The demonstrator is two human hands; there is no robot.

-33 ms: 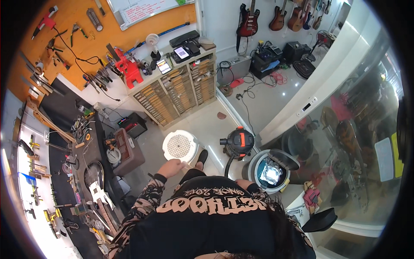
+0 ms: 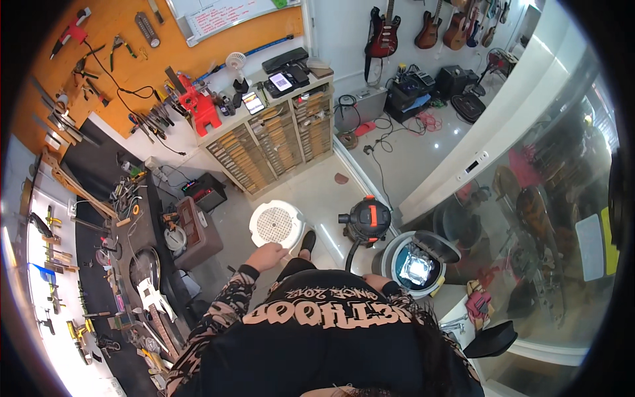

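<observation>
My left hand [image 2: 266, 257] is held out in front of my body, over the near edge of a white round stool [image 2: 275, 225] with a perforated seat. Its fingers are curled together; whatever they may hold is too small to make out. My right hand [image 2: 376, 282] is low at my right side, partly hidden by my black shirt, so its fingers do not show clearly. Closest to it is a grey round bin [image 2: 390, 261] with its lid raised and a shiny liner inside. A black and orange vacuum cleaner [image 2: 368, 220] stands on the floor just beyond.
A dark workbench [image 2: 142, 225] crowded with tools and a guitar runs along the left. Ahead stands a wooden cabinet [image 2: 281, 142] of narrow drawers, topped by a red vise-like tool [image 2: 198, 106]. A white-framed glass door [image 2: 476, 159] is at the right. Cables [image 2: 377, 142] lie on the floor.
The scene has shifted very slightly in the picture. My left hand's fingers sit a touch farther right; my right hand stays at my side.
</observation>
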